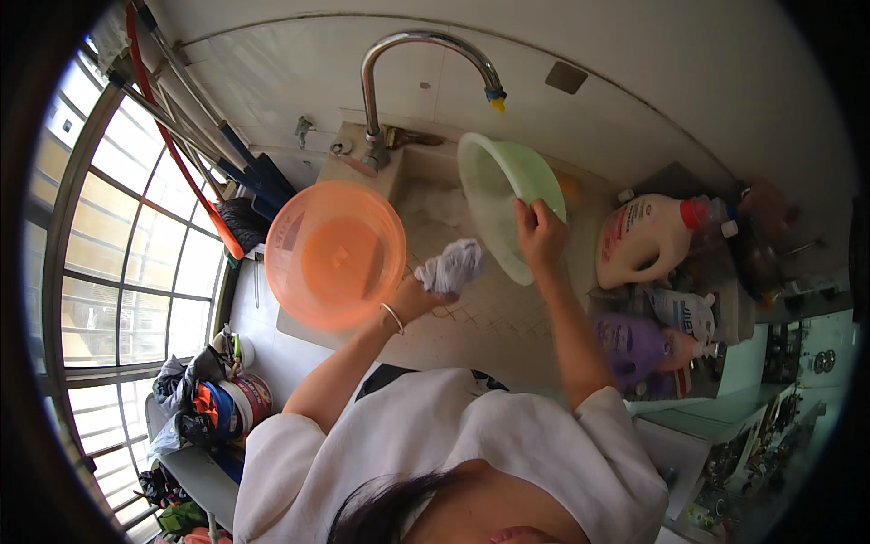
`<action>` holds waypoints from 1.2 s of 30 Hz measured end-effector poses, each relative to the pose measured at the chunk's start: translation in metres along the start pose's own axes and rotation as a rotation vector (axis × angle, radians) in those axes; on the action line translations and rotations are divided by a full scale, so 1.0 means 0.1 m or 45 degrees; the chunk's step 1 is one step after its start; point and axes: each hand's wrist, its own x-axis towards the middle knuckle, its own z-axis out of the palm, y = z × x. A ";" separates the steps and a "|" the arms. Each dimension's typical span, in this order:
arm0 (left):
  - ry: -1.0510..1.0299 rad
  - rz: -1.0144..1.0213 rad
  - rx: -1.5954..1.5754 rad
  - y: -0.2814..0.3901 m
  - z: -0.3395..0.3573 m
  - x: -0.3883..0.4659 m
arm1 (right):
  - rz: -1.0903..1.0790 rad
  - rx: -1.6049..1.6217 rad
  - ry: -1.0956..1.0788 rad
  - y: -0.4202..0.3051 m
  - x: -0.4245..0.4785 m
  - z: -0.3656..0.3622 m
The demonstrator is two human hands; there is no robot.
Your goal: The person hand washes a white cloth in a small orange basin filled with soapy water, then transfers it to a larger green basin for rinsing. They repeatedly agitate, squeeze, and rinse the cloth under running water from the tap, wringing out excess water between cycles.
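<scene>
My left hand (423, 299) grips a bunched, pale grey-lilac cloth (454, 266) above the sink's ridged washboard slope (489, 316). Tilted steeply on its side over the sink, a pale green plastic basin (537, 173) is held at its rim by my right hand (542, 234). Whitish, foamy water (431, 202) lies in the sink's hollow behind the cloth. An orange translucent plastic basin (336, 255) rests at the sink's left side, close to my left wrist. Above the sink arches a chrome faucet (435, 37) with a yellow tip; no stream shows from it.
A brush (414, 139) lies behind the sink near the faucet's base. At the right stand a cream detergent jug (642, 238) with a red cap and a purple jug (629, 347). Long-handled tools (183, 153) lean at the left by a barred window; filled buckets (248, 401) stand lower left.
</scene>
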 end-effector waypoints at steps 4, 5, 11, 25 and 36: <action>0.040 -0.020 -0.185 0.00 -0.06 0.11 | -0.091 -0.125 -0.098 0.08 0.06 -0.35; 0.015 -0.067 -0.286 0.08 -0.09 0.12 | -0.104 -0.161 -0.132 0.10 0.04 -0.43; 0.080 0.115 -0.361 -0.05 -0.12 0.29 | -0.263 -0.178 -0.091 0.02 -0.05 -0.58; 0.091 0.474 0.698 0.17 -0.99 0.49 | 1.707 1.235 0.522 0.91 -0.81 0.15; -0.136 -0.075 0.450 -0.55 -2.27 1.81 | 2.000 1.397 -0.071 1.17 -1.69 0.64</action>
